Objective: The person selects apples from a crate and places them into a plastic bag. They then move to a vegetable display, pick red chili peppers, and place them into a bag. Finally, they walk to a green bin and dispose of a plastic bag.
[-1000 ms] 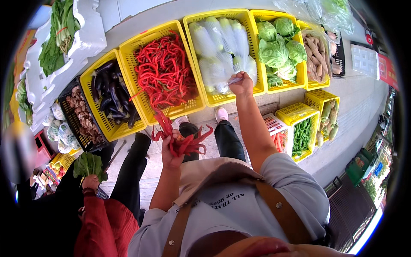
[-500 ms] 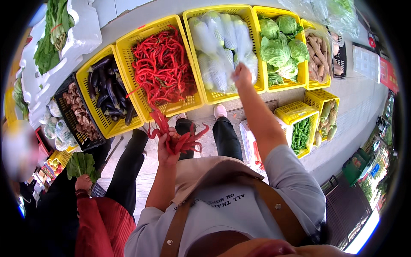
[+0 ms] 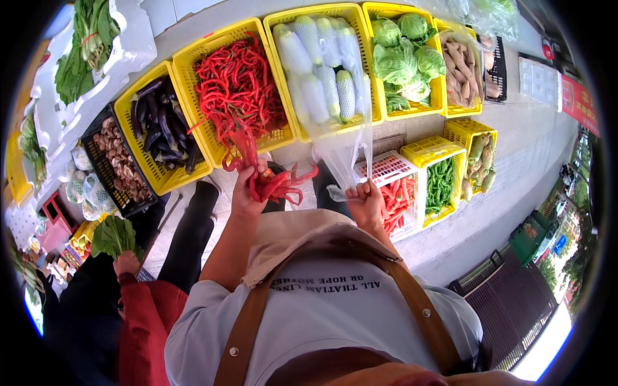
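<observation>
My left hand [image 3: 244,199] is closed around a bunch of long red chili peppers [image 3: 283,185], their tips sticking out both sides. In front of it, more red chilies [image 3: 238,83] fill a yellow crate. My right hand [image 3: 367,204], at waist height, grips the edge of a clear plastic bag [image 3: 341,151]. That bag stretches away toward the crate of pale green, net-wrapped vegetables [image 3: 309,48], overlapping its near side. Whether the bag's far end touches them I cannot tell.
Along the row stand crates of eggplants [image 3: 161,122], mushrooms [image 3: 116,157], cabbages [image 3: 409,64] and brownish roots [image 3: 460,64]. Lower right are crates of red peppers [image 3: 398,199] and green chilies [image 3: 440,183]. At left, a person in a red sleeve [image 3: 138,315] holds leafy greens [image 3: 116,238].
My right hand has drawn back from the net-wrapped vegetables to my waist, pulling the plastic bag with it. My left hand still holds the chilies, nearly in place.
</observation>
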### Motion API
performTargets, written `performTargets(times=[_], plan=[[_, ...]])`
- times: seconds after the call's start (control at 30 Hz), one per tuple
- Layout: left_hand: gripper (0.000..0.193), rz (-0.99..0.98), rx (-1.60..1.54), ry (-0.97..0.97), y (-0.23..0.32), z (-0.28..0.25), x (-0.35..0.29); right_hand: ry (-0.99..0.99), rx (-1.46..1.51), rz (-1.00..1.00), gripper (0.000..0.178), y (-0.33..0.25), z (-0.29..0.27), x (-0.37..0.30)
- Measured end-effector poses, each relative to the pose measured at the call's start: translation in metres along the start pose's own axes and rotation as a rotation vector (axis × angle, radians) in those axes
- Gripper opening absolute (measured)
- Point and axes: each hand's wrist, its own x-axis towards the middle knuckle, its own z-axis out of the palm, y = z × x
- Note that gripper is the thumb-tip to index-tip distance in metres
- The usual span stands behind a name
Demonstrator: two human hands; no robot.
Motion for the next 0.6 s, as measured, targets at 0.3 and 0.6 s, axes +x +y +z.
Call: performTargets(times=[0.3,0.6], plan=[[0.020,0.180,-0.070,0.064,0.012,-0.041,0.015,0.089,-0.255,0.312,0.033,0.035,-0.041,0.107],[0.017,0.112,-0.047,0.106,-0.012,-0.037,0.042,0.194,-0.156,0.213,0.040,-0.062,-0.059,-0.106]])
